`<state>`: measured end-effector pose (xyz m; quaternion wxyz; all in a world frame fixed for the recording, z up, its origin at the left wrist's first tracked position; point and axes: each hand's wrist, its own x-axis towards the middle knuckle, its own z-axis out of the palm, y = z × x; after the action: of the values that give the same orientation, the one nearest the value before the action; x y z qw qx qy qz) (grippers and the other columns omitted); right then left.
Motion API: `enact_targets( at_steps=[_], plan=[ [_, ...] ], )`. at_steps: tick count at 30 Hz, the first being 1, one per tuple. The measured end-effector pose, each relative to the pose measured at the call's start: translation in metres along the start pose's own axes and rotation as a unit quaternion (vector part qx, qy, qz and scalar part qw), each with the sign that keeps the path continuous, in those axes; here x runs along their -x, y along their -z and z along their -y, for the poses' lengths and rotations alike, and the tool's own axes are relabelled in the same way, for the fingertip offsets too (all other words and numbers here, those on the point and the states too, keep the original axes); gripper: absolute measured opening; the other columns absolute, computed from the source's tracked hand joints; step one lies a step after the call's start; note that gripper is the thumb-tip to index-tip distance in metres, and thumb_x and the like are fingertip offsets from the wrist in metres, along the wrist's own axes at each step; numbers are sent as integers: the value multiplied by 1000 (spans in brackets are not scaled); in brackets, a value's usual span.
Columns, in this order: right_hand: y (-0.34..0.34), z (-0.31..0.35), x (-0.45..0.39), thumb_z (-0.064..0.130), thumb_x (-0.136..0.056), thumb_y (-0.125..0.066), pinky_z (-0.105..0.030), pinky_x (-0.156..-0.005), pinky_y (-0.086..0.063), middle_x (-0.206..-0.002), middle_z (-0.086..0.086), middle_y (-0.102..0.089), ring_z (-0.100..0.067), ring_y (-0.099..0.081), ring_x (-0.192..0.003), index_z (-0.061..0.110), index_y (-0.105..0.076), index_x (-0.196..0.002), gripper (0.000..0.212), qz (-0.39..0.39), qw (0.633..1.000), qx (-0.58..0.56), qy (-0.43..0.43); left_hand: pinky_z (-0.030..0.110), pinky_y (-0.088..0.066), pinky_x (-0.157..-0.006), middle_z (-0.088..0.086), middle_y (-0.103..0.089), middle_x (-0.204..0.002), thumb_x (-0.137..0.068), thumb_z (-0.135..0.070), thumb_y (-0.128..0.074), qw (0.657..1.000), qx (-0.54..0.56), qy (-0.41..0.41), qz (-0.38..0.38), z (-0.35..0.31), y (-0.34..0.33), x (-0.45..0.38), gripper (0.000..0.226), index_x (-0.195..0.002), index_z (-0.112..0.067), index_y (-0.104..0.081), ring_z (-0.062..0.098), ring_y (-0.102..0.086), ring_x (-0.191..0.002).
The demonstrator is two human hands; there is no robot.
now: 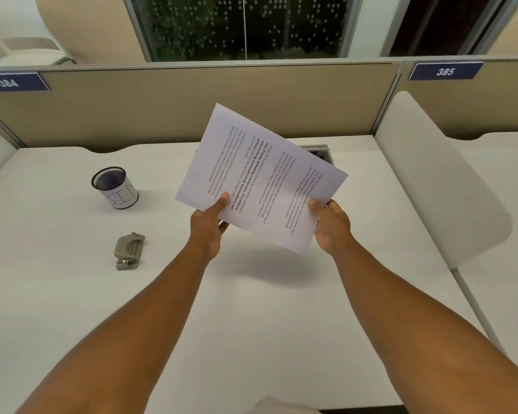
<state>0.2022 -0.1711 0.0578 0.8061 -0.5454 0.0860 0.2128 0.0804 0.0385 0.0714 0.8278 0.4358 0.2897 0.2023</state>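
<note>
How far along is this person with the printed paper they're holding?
Done: the printed paper is lifted off the desk. In hand: the left hand and right hand pinch its near edge, holding it tilted in the air. Left, probably: punching, since the hole punch lies untouched at the left and no holes show in the paper.

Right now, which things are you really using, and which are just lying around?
In use: printed paper, pinched by the left hand and the right hand.
Lying about: grey hole punch and mesh cup marked BIN, both untouched on the desk.
</note>
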Motion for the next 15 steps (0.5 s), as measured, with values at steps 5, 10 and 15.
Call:
enact_targets(
  at_steps=[5, 10, 15],
  plan=[
    [-7, -7, -2, 2, -91, -63, -43, -89, -54, -121, -9, -66, -27, -64, -110, 12, -59, -114, 26, 38, 999, -20, -26, 41, -57, -93, 3, -71, -123, -90, -11, -72, 1000, 9, -27, 12, 0, -16, 2, 34, -119, -24, -62, 22, -69, -110],
    [1, -8, -8, 0, -86, -67, -42, -81, -58, -112, -5, -71, -26, -67, -105, 14, -62, -112, 31, 61, 996, 32, -55, 45, -57, -93, 0, -74, -115, -90, -12, -72, 999, -19, -39, 5, -5, -14, -1, 28, -114, -24, -64, 22, -71, -106],
    [16, -2, -12, -1, -81, -72, -39, -82, -59, -107, -4, -72, -23, -70, -101, 13, -60, -114, 38, 63, 994, 62, -60, 45, -58, -89, -2, -74, -114, -90, -14, -72, 995, -86, -56, 20, -18, -1, -7, 24, -110, -26, -66, 22, -71, -106]
  ],
)
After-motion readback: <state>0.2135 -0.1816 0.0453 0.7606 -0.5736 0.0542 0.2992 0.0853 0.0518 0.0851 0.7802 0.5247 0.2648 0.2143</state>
